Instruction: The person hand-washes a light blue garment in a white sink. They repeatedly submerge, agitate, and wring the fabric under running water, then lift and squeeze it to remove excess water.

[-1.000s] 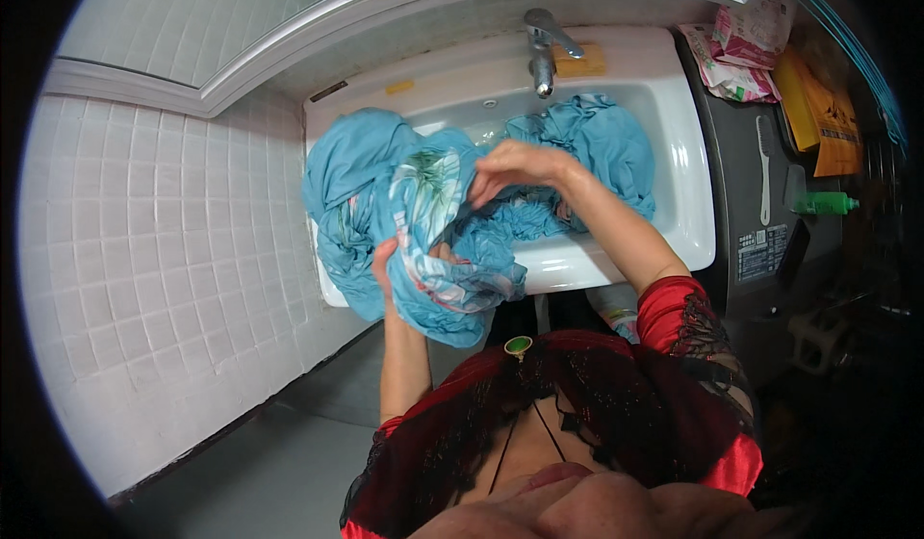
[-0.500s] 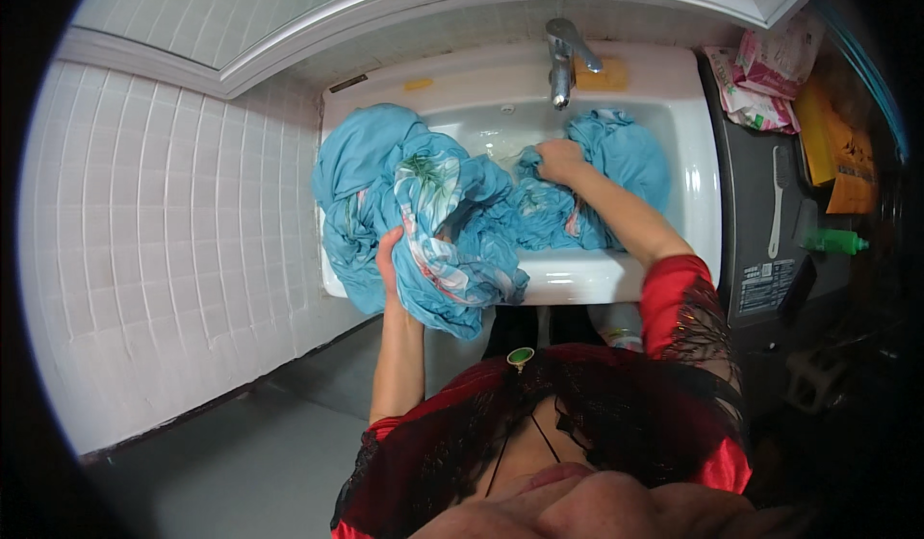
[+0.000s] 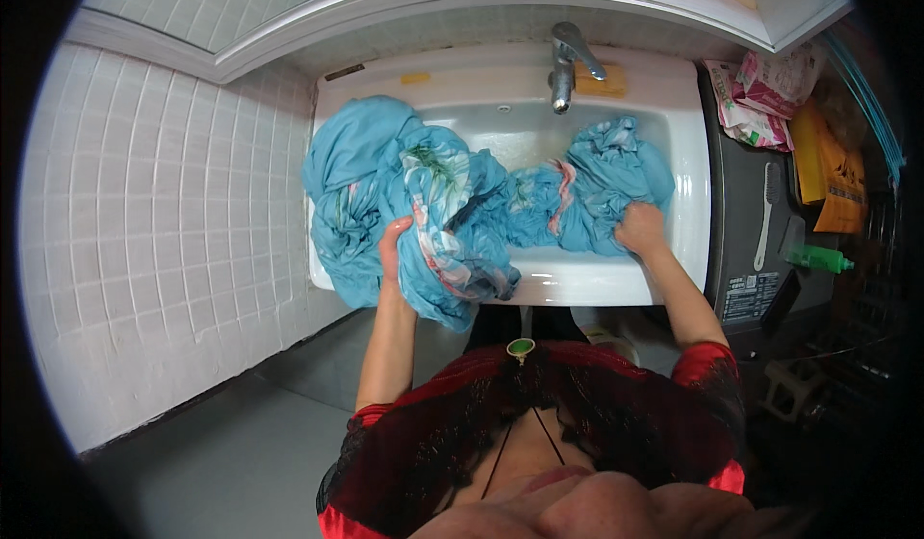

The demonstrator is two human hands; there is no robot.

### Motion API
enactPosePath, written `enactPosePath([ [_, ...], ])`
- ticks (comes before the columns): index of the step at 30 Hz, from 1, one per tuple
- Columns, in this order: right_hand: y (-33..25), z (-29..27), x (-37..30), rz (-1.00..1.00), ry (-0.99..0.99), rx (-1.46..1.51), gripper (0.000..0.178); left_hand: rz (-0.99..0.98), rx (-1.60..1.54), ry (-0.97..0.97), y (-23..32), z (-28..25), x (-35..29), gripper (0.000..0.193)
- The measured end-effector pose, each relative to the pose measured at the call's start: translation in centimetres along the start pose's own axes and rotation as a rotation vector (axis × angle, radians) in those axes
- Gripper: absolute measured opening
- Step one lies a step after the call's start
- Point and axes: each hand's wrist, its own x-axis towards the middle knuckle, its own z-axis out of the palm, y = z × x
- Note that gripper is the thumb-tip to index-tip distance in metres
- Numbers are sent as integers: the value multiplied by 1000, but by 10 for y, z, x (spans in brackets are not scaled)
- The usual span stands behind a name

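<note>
A large, bunched blue cloth (image 3: pixel 361 144), printed with green leaves and pink and white patches, spans the white sink (image 3: pixel 539 277). Its left heap lies over the left side and hangs past the front rim. A narrower twisted stretch crosses the basin to a second wad on the right. My left hand (image 3: pixel 393 248) supports the hanging heap from its left, thumb up along the fabric and the other fingers hidden beneath. At the right wad's front edge, my right hand (image 3: pixel 640 228) is closed in a fist on the fabric, near the sink's front rim.
Behind the basin rises a chrome faucet (image 3: pixel 566 67), with a yellow sponge-like block (image 3: pixel 602 81) beside it. A small yellow piece (image 3: pixel 415 78) rests on the back ledge. On the dark right-hand surface are a white-handled brush (image 3: pixel 766 217), a green bottle (image 3: pixel 821 258) and pink packages (image 3: pixel 778 79).
My right hand has moved from the middle of the basin, where it gripped the cloth, right and nearer to the right wad. The left hand stays at its heap.
</note>
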Motion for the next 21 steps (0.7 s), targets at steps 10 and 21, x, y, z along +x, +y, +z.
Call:
enactPosePath([
  [10,-104,-53,23,-325,-38,-69,52,-63,-116,-81,0,-13,1,55],
  [21,-138,37,139,-340,-396,-338,55,-95,57,35,5,-8,15,29],
])
